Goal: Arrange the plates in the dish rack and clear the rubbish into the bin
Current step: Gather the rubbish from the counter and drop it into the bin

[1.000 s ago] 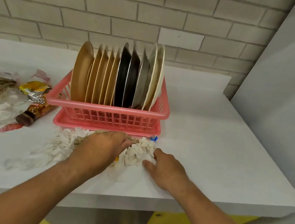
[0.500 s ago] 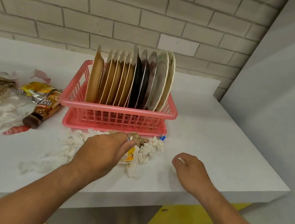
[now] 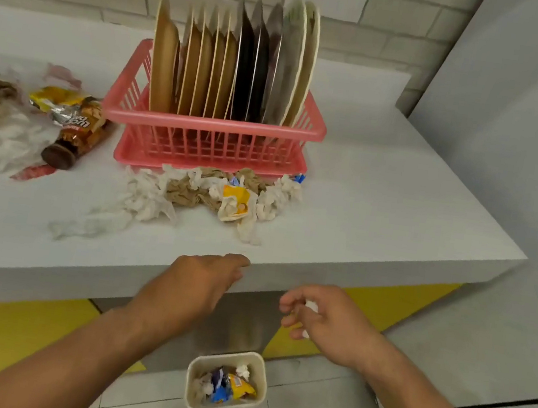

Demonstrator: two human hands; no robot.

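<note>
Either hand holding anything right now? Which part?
The right hand pinches a small white paper scrap in its curled fingers, above the bin; which part cannot be told. The left hand holds nothing.

I saw plates [image 3: 232, 60] standing upright in the pink dish rack [image 3: 216, 124] on the white counter [image 3: 383, 192]. Crumpled tissues and wrappers [image 3: 217, 193] lay just before it. My left hand [image 3: 201, 281] hovered empty at the counter edge; my right hand [image 3: 320, 318] pinched white scraps [image 3: 311, 306] above the bin [image 3: 227, 383].
</note>
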